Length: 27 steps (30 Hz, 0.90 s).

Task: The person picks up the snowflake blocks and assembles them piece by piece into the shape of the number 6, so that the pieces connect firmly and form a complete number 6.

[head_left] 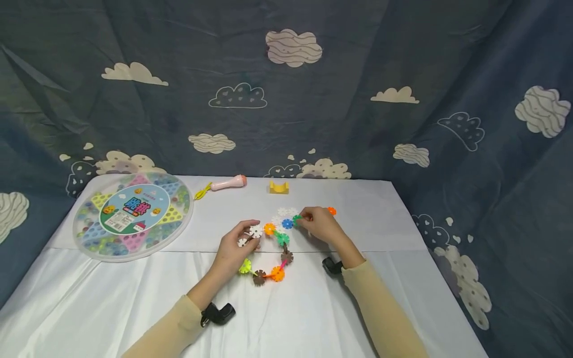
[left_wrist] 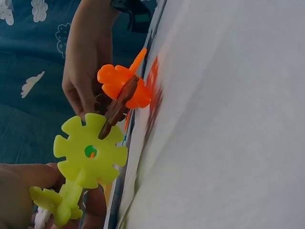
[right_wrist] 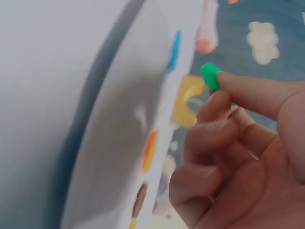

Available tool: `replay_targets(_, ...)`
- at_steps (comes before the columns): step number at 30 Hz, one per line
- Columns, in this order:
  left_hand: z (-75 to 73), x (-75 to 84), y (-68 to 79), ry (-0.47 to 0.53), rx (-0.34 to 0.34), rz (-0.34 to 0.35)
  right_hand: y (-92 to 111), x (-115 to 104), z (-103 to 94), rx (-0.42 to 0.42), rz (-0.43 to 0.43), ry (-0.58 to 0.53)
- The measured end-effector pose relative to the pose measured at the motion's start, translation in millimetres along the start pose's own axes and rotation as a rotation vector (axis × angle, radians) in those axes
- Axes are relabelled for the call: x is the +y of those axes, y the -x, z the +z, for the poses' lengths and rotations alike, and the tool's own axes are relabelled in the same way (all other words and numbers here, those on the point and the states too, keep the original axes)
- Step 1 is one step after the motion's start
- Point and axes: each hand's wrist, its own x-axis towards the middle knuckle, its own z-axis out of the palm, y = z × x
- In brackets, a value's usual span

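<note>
Several notched plastic snowflake discs are joined into a curved chain, with a brown disc (head_left: 287, 257) on its right side. My left hand (head_left: 235, 248) grips the chain's left end near a white disc (head_left: 255, 231). A yellow-green disc (left_wrist: 88, 167) stands by those fingers in the left wrist view, linked to a brown disc and an orange disc (left_wrist: 112, 81). Between thumb and index finger, my right hand (head_left: 323, 226) pinches a loose green disc (right_wrist: 209, 76), partly covered by the fingertips. Beside it lies a blue disc (head_left: 287, 223).
White discs (head_left: 283, 212) and an orange disc (head_left: 331, 211) lie around the right hand. Farther back are a yellow curved block (head_left: 279, 188) and a pink microphone-shaped toy (head_left: 228, 183). A round case of marbles (head_left: 176, 233) takes up the table's left side.
</note>
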Motion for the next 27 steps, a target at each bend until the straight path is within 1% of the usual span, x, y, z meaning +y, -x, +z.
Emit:
replay_targets(3, 0.3, 1.0, -0.4, -0.023, 0.011, -0.007, 8, -12, 1.4, 0.003, -0.029, -0.115)
replay_targets(5, 1.0, 0.7, -0.8, -0.03, 0.011, -0.008, 15, -22, 3.5, 0.006, -0.073, -0.144)
replay_targets(7, 1.4, 0.5, -0.8, -0.026, 0.005, -0.009, 22, -32, 6.3, 0.001, -0.134, -0.143)
replay_targets(10, 2.0, 0.7, -0.1, -0.022, -0.002, -0.01, 31, -45, 11.0, 0.006, -0.236, -0.092)
replay_targets(13, 2.5, 1.7, 1.0, -0.029, -0.005, -0.011, 37, -53, 16.0, 0.023, -0.298, -0.024)
replay_targets(19, 3.4, 3.5, 1.6, -0.048, -0.008, -0.015, 40, -59, 21.9, 0.049, -0.349, 0.043)
replay_targets(22, 3.5, 3.5, 1.6, -0.048, -0.009, -0.02, 41, -60, 22.8, 0.075, -0.376, 0.091)
replay_targets(24, 3.3, 3.4, 1.7, -0.034, -0.013, -0.03, 42, -60, 23.1, 0.1, -0.398, 0.128)
replay_targets(27, 2.7, 3.3, 1.9, -0.014, -0.023, -0.042, 42, -61, 22.6, 0.119, -0.42, 0.154)
